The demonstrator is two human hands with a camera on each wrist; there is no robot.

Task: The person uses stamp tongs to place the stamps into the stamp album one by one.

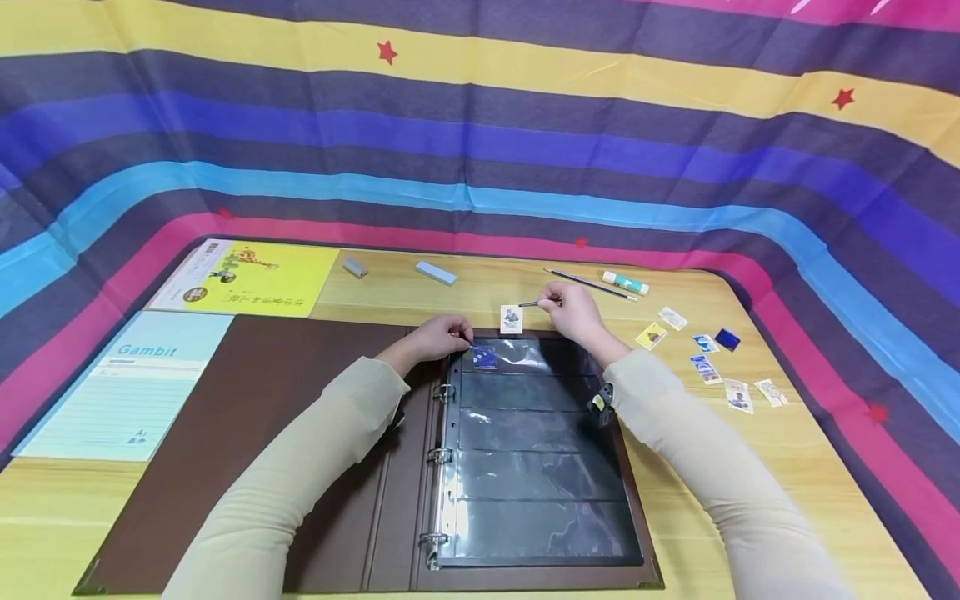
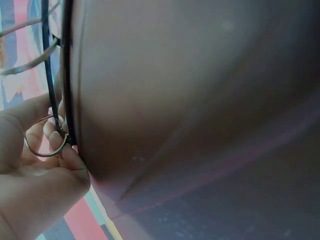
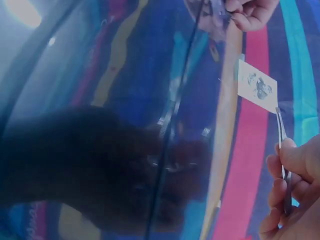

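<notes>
My right hand (image 1: 573,315) pinches slim metal tweezers (image 3: 287,185). Their tips hold a white stamp (image 3: 257,87) with a dark printed figure by one corner. In the head view this stamp sits just above the top edge of the black stamp page (image 1: 540,433), which has several clear pocket rows. With fingertips at the page's top left corner, my left hand (image 1: 444,337) pinches the edge near a metal ring (image 2: 46,154). A blue stamp (image 1: 484,357) lies in the top row, at its left end. The page belongs to an open brown ring binder (image 1: 322,358).
Several loose stamps (image 1: 738,396) lie at the right. Behind the binder are a glue stick (image 1: 626,282), a pencil (image 1: 592,284), a pale blue bar (image 1: 436,272) and a grey block (image 1: 355,267). A yellow book (image 1: 292,271) and a Gambit pad (image 1: 127,392) lie left.
</notes>
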